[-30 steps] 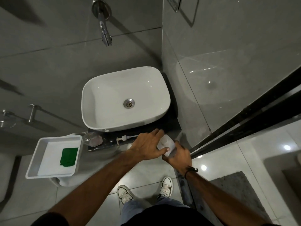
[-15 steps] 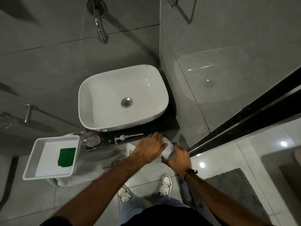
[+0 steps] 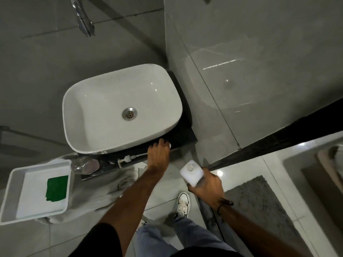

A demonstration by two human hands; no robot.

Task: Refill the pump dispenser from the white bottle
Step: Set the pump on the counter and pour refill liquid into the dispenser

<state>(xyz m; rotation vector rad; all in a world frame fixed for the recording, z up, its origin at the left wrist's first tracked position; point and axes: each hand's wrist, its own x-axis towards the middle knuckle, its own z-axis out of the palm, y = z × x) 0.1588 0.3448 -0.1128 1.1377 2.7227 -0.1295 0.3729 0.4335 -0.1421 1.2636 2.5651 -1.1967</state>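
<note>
My right hand (image 3: pixel 208 185) grips the white bottle (image 3: pixel 191 173) upright in front of the counter, its round uncapped mouth facing up. My left hand (image 3: pixel 158 156) rests palm down on the dark counter edge (image 3: pixel 185 139) beside the basin, fingers curled on a small white cap (image 3: pixel 169 145) that shows at the fingertips. The pump head (image 3: pixel 128 158) with its long tube lies flat on the counter just left of that hand. The clear dispenser bottle (image 3: pixel 84 164), holding a little pinkish liquid, stands further left without its pump.
A white basin (image 3: pixel 74 127) fills the counter, with a chrome wall tap (image 3: pixel 83 21) above it. A white tray (image 3: pixel 11 182) holding a green sponge (image 3: pixel 56 188) sits lower left on a grey cloth (image 3: pixel 111 186). A grey mat (image 3: pixel 259 201) lies on the floor at right.
My left hand left the top of the white bottle and moved up to the counter edge with the cap. My right hand drew the bottle, now without its cap, down and right.
</note>
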